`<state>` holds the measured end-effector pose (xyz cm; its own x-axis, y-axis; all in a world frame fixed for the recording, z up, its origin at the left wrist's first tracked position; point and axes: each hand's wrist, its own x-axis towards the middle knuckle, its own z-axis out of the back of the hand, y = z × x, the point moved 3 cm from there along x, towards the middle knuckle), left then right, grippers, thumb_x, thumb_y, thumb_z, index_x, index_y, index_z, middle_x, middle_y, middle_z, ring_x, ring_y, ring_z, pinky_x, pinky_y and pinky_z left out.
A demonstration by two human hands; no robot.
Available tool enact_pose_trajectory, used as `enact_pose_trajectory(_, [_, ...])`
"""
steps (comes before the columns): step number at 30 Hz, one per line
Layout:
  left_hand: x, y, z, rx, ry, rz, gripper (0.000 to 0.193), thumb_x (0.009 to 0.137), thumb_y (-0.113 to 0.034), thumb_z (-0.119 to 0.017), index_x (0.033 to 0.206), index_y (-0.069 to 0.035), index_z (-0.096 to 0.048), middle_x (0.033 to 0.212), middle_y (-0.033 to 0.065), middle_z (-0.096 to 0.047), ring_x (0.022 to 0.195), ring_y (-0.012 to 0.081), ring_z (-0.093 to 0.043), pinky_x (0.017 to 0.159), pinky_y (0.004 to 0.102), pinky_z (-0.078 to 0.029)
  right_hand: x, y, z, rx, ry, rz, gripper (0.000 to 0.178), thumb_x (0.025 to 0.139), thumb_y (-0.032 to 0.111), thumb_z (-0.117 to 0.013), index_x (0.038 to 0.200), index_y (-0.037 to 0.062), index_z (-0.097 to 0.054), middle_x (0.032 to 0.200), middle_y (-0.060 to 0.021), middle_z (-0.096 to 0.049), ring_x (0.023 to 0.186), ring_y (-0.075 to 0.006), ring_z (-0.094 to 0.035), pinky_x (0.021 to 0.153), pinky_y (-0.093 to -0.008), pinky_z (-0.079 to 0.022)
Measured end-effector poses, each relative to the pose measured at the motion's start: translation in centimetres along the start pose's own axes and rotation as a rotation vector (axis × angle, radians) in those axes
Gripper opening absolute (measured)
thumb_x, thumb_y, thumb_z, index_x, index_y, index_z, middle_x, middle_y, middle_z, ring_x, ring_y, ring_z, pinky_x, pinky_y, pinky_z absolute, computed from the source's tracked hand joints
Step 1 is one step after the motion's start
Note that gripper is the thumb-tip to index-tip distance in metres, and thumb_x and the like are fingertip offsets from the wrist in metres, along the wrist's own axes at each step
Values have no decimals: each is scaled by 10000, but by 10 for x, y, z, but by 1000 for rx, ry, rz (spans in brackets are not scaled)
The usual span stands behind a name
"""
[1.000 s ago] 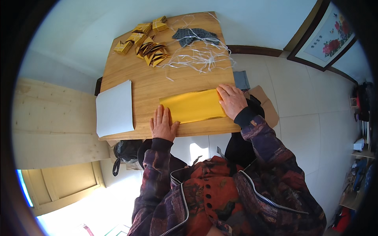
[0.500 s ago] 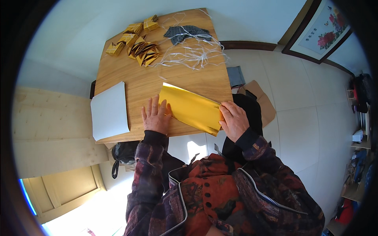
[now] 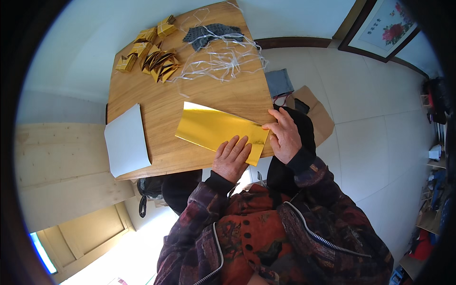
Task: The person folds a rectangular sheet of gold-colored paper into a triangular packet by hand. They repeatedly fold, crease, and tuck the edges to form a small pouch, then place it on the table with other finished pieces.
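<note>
A shiny gold sheet of paper (image 3: pixel 213 127) lies slantwise on the wooden table (image 3: pixel 161 102), close to its near edge. My left hand (image 3: pixel 231 158) rests flat on the sheet's near right part, fingers spread. The sheet's right end is pinched by the fingertips of my right hand (image 3: pixel 285 135), at the table's right edge.
A white sheet stack (image 3: pixel 126 139) lies at the table's left. Several folded gold paper pieces (image 3: pixel 151 56) sit at the far left corner, beside tangled white string (image 3: pixel 221 59) and a dark grey cloth (image 3: pixel 211 34). A framed flower picture (image 3: pixel 387 29) leans far right.
The gold sheet has turned and now lies flat and slantwise. My left hand moved right onto its near part; my right hand shifted to its right end.
</note>
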<state>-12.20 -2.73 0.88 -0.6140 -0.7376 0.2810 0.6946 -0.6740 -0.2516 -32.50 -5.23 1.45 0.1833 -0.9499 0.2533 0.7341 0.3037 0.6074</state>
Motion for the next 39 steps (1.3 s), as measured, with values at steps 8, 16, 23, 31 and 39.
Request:
enact_pose_trajectory(8, [6,6,8,-312,-24,122,317,795,-137,-695,1107,-85,-680,1291,101,-606,1233,285,-536,991,418,-409,9,-5,5,94,48,-73,305,714,-39,-595,985,93,-638,1432,-146,-437,1381,-407,-327,1081,-467,-312])
enact_pose_trajectory(16, [18,30,16,-748,-124,495,108,858,-22,-660,952,24,-687,1041,160,-637,906,267,-612,813,319,-479,18,-8,6,132,70,-79,141,768,92,-683,901,97,-637,1438,-123,-439,1368,-420,-333,1059,-491,-317])
enact_pose_trajectory(23, [39,44,19,-574,-90,619,76,840,-70,-685,833,4,-666,758,141,-605,692,304,-597,609,359,-463,21,-9,6,149,29,-83,70,785,108,-690,828,82,-641,1421,-121,-473,1347,-424,-365,1058,-485,-313])
enact_pose_trajectory(31, [47,48,13,-415,-29,663,160,874,-114,-693,791,17,-658,671,91,-652,583,156,-616,560,270,-479,25,-6,3,126,-16,-94,105,754,58,-676,785,70,-576,1386,-123,-508,1309,-431,-405,1037,-487,-332])
enact_pose_trajectory(39, [46,51,9,-424,23,753,194,839,-182,-712,766,-22,-630,695,111,-635,623,258,-616,570,352,-479,26,-6,2,107,-44,-99,173,714,42,-692,761,69,-529,1366,-148,-515,1269,-432,-449,1014,-476,-365])
